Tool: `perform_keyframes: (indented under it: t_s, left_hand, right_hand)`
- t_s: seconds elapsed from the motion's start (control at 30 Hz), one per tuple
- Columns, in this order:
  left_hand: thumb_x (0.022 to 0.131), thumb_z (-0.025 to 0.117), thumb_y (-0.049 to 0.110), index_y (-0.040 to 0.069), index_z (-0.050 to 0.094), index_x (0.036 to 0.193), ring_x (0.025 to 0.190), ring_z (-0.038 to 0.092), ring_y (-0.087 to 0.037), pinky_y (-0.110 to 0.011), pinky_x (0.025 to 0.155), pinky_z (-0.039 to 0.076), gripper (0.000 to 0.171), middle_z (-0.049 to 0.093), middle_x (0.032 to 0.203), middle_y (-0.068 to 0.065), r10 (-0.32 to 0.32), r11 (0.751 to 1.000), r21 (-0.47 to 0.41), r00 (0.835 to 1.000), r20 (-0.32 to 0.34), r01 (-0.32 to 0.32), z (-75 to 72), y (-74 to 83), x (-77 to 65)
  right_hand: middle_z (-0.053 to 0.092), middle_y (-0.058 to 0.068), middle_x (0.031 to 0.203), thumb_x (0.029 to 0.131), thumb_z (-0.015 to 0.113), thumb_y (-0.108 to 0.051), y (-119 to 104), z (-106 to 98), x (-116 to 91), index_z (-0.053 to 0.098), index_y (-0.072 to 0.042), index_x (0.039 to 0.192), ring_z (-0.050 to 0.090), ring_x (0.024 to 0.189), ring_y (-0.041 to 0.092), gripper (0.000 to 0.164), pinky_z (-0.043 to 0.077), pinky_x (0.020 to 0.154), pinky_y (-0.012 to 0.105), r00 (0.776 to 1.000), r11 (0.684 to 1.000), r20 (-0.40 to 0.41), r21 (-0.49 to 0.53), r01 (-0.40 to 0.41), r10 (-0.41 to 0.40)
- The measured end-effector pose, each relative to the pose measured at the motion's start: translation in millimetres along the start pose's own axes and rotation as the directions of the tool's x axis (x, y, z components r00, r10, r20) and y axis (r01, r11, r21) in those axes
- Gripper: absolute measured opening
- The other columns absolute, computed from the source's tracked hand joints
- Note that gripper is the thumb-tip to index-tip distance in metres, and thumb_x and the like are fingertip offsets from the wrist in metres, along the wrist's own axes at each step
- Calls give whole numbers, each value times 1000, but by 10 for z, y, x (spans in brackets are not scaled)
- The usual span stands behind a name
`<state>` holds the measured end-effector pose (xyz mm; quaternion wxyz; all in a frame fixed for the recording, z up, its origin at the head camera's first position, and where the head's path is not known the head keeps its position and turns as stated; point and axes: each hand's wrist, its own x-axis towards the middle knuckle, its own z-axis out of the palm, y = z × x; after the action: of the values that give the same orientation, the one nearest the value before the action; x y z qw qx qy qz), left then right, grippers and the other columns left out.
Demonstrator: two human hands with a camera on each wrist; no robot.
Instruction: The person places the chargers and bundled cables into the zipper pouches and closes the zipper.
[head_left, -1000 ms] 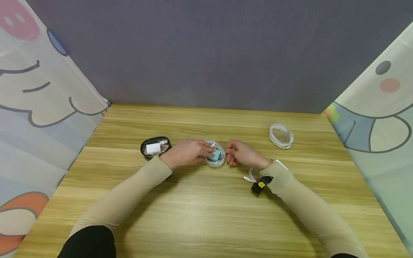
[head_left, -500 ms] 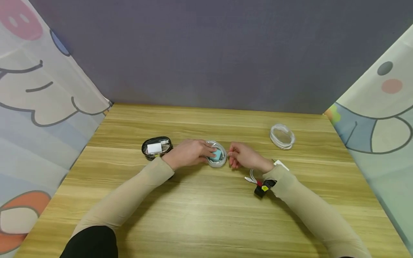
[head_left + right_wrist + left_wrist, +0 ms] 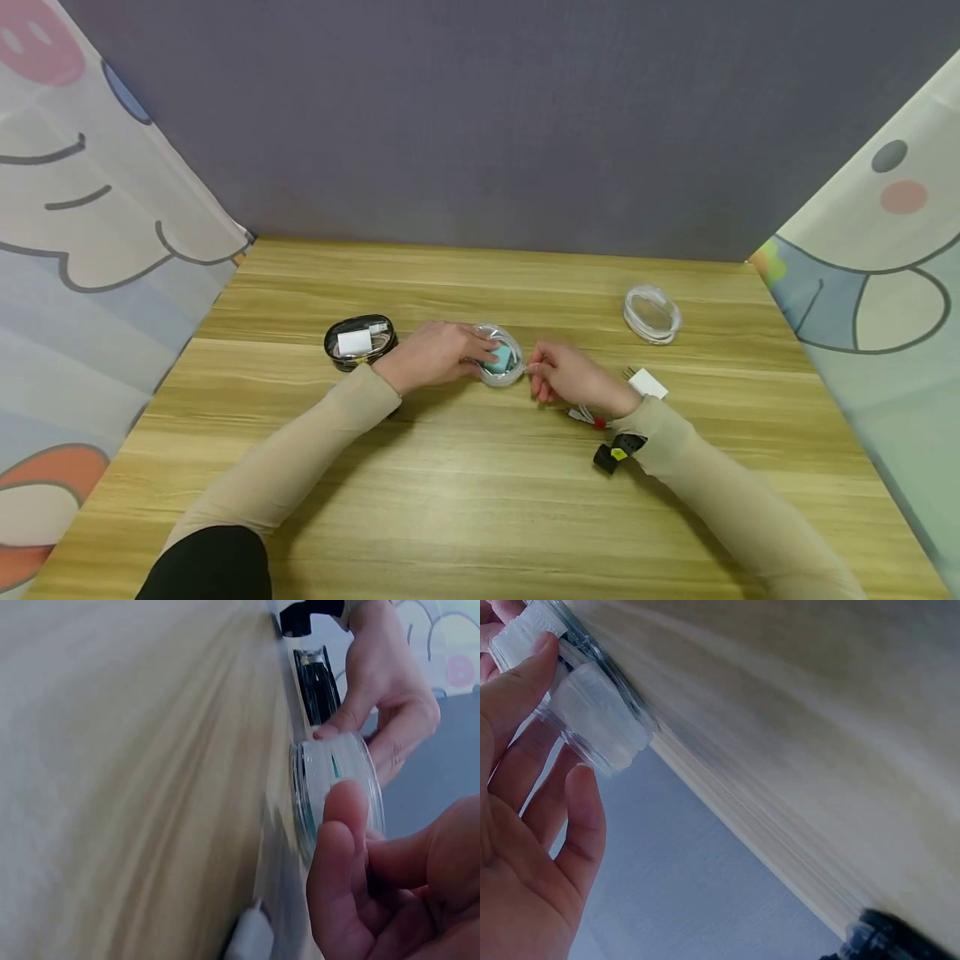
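A small clear case with a white rim (image 3: 504,381) sits mid-table and contains a light blue charger (image 3: 498,359) and what looks like white cable. My left hand (image 3: 438,356) grips it from the left, thumb in front and fingers behind, as the left wrist view shows on the clear case (image 3: 604,712). At the case's right edge, my right hand (image 3: 573,377) has its fingers curled, thumb and forefinger pinching what looks like the zipper pull, mostly hidden. In the right wrist view these fingertips (image 3: 346,802) lie against the case side (image 3: 322,769).
Left of the left hand stands a black-rimmed clear case (image 3: 360,364) holding a white charger (image 3: 354,342) and cable. A white charger (image 3: 647,383) and a white cable with a red tie (image 3: 598,423) lie by my right wrist. Another white-rimmed clear case (image 3: 648,335) is farther back right.
My right hand has moved slightly toward me along the case's right edge, uncovering more of the white charger and covering more of the cable. The left hand and case have stayed put.
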<state>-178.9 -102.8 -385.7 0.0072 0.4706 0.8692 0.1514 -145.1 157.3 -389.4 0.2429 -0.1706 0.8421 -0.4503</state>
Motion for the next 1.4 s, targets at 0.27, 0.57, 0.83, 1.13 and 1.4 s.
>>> perform_keyframes:
  t_s: [0.27,0.57,0.83,1.13,1.4]
  left_hand:
    - [85,80,31,26,75,118,118,62,-15,-35,89,54,34,65,130,7,-45,999,2,999,-7,45,1,39,17]
    - [82,84,23,17,74,120,120,61,-23,-39,95,52,40,64,133,-3,-3,999,47,1000,20,2,-31,80,19]
    - [83,81,7,17,75,119,117,62,-21,-35,92,53,38,65,130,-4,30,998,62,998,52,-33,-70,113,11]
    - [81,83,8,17,78,114,123,57,-20,-33,97,50,35,66,129,-1,184,964,187,982,43,-188,-71,131,14]
    - [84,82,19,19,73,124,116,63,-19,-36,91,54,40,61,136,-1,100,988,107,989,109,-112,-82,119,21]
  right_hand:
    - [66,4,72,105,48,-6,-70,82,-73,57,2,94,65,60,20,16,53,53,31,1000,999,-16,-44,-9,8]
    - [67,12,76,105,47,-3,17,34,26,55,6,98,64,61,20,14,56,57,31,992,995,-117,95,-40,51]
    - [67,11,75,105,47,-5,36,-47,161,55,3,97,64,60,18,13,56,55,31,979,998,-197,-15,-54,51]
    - [67,8,74,104,50,-6,70,-103,284,57,0,95,65,60,17,13,56,53,29,978,996,-209,-82,-33,16]
    - [68,11,77,104,49,-4,59,-121,248,57,2,95,66,63,19,13,57,57,30,981,999,-192,-22,-27,22]
